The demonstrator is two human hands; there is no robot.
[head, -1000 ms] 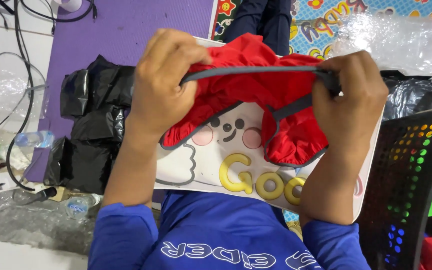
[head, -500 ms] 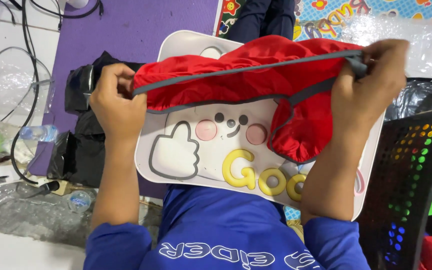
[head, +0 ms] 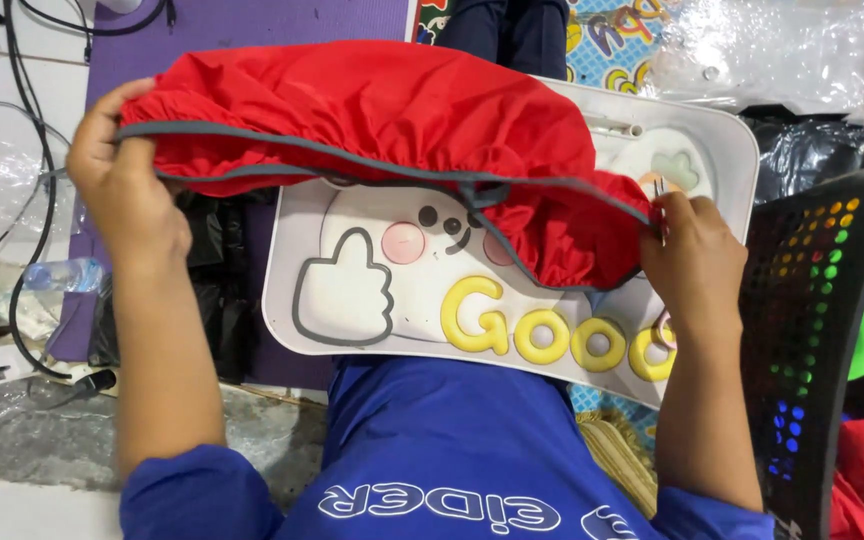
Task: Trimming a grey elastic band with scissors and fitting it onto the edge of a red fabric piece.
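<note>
A white tray (head: 712, 150) with a cartoon thumbs-up and yellow letters lies across the person's lap. Above it a red cloth (head: 372, 110) with grey elastic trim is stretched wide between both hands, covering the tray's top edge. A black perforated basket (head: 812, 330) stands to the right, and black bags (head: 214, 270) lie on a purple mat (head: 252, 30) to the left. The left hand (head: 132, 190) is closed on the cloth's left hem. The right hand (head: 692, 265) pinches the trim at the right end, over the tray.
</note>
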